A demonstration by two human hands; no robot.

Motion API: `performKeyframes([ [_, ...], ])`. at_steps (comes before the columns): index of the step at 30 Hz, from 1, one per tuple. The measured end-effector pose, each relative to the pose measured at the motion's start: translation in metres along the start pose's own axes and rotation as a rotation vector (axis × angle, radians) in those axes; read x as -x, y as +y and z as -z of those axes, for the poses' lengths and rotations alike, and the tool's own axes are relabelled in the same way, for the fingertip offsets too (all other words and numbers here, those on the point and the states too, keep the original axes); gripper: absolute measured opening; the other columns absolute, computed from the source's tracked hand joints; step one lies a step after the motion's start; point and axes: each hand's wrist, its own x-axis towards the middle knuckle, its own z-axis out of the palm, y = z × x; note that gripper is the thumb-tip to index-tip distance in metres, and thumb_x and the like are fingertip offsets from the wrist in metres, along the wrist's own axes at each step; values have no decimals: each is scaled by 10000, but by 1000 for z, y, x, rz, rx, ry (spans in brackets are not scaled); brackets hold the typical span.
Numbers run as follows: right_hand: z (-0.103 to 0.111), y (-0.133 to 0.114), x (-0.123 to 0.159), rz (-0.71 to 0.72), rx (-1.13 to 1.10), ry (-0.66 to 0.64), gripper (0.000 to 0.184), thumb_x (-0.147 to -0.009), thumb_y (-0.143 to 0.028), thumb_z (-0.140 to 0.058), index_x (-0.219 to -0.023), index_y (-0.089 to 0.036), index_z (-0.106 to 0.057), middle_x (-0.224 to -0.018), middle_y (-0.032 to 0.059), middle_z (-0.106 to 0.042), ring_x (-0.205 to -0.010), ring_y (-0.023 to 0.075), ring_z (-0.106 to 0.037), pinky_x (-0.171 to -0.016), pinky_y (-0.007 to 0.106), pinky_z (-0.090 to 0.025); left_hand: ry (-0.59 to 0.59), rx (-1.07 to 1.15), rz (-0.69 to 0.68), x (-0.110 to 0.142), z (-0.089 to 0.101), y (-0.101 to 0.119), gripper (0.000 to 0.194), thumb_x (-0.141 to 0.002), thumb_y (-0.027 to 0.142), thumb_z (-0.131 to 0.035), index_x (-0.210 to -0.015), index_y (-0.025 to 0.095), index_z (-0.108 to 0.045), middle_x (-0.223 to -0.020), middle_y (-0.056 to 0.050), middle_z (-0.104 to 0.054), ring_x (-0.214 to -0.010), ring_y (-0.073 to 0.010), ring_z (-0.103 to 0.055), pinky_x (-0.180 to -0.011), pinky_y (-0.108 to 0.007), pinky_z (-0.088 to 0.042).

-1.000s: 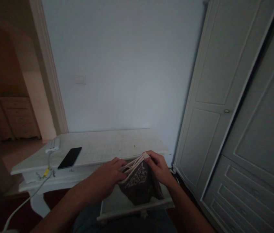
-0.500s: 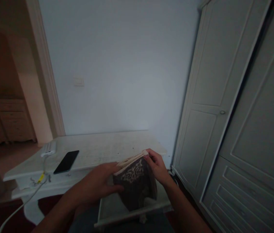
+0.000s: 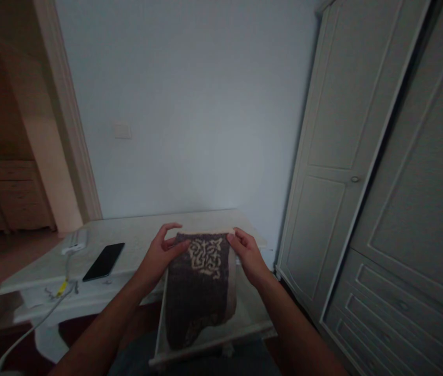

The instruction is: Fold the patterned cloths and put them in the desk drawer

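A dark cloth [image 3: 200,292] with a pale woven pattern near its top hangs unfolded in front of me. My left hand [image 3: 161,255] pinches its upper left corner. My right hand [image 3: 247,253] pinches its upper right corner. The cloth's lower end drapes down into an open white drawer [image 3: 253,330] pulled out from a white table [image 3: 154,237]. Both hands are raised a little above the tabletop's front edge.
A black phone [image 3: 103,261] lies on the table's left part, beside a white charger block [image 3: 74,242] with a cable [image 3: 29,329] trailing off the edge. A tall white wardrobe [image 3: 386,172] stands close on the right. A doorway opens at the left.
The cloth was bunched and folded between both hands over the drawer; now it is lifted and spread out, hanging flat from its two top corners.
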Motion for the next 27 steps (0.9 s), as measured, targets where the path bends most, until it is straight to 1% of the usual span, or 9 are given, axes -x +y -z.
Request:
performKeyframes([
  [4,-3,44,-8,-435,-84,69,461,-780,-659,-801,-952,-242,-706,-870,34,-756,-823,237,-687,-776,370,-548,-124,203,362,15,-9,-50,782,-796,860,-657,-1218,203,-699,-1157,-133,-802,-1065,-321,-764,-972,-471,-586],
  [6,1,68,2,-562,-65,78,469,-708,-628,-856,-920,-241,-695,-803,13,-732,-759,222,-676,-702,347,-531,-90,107,365,32,-9,-78,1023,-581,692,-942,-1418,212,-604,-1176,-133,-807,-1100,-348,-763,-1026,-484,-573],
  [9,7,88,31,-573,-92,90,516,-702,-650,-853,-977,-248,-683,-886,5,-745,-800,206,-691,-679,306,-511,49,142,314,50,-8,-98,1302,-614,631,-967,-1661,336,-251,-1275,-98,-780,-1163,-341,-750,-996,-494,-597],
  [11,8,88,48,-631,-143,13,615,-732,-667,-846,-1172,-278,-666,-1011,18,-767,-847,208,-713,-712,316,-523,104,229,275,53,-10,-94,1241,-720,641,-905,-1675,404,-150,-1288,-76,-773,-1149,-329,-759,-959,-485,-616],
  [13,7,80,57,-679,-189,-96,828,-710,-583,-914,-1410,-314,-561,-1063,24,-773,-877,214,-729,-777,345,-535,124,294,239,50,-14,-82,1158,-754,621,-887,-1664,392,-209,-1267,-76,-776,-1117,-327,-769,-937,-470,-627],
  [15,5,67,56,-604,-227,-144,1078,-640,-438,-988,-1556,-316,-433,-1006,6,-768,-914,224,-735,-865,375,-533,116,305,185,45,-15,-69,1103,-755,581,-897,-1646,355,-287,-1303,-88,-760,-1143,-327,-756,-955,-455,-624],
  [18,4,51,42,-352,-276,-71,1152,-651,-378,-981,-1620,-335,-359,-955,-18,-744,-990,238,-723,-967,403,-518,45,174,71,37,-9,-56,1030,-753,510,-914,-1620,353,-381,-1447,-89,-690,-1281,-322,-685,-1060,-455,-579],
  [23,5,50,29,-284,-19,-62,771,-732,-483,-913,-1426,-328,-614,-1028,16,-711,-1017,257,-678,-926,408,-528,39,-294,-19,29,3,-60,487,-930,591,-685,-1279,258,-747,-1446,-104,-692,-1373,-327,-609,-1210,-510,-435],
  [27,6,58,34,-186,242,-23,405,-845,-538,-793,-1133,-256,-751,-1038,35,-685,-1013,255,-626,-881,369,-509,81,-323,84,30,1,-70,604,-927,644,-606,-1367,234,-663,-1469,-123,-669,-1355,-322,-616,-1179,-492,-456],
])
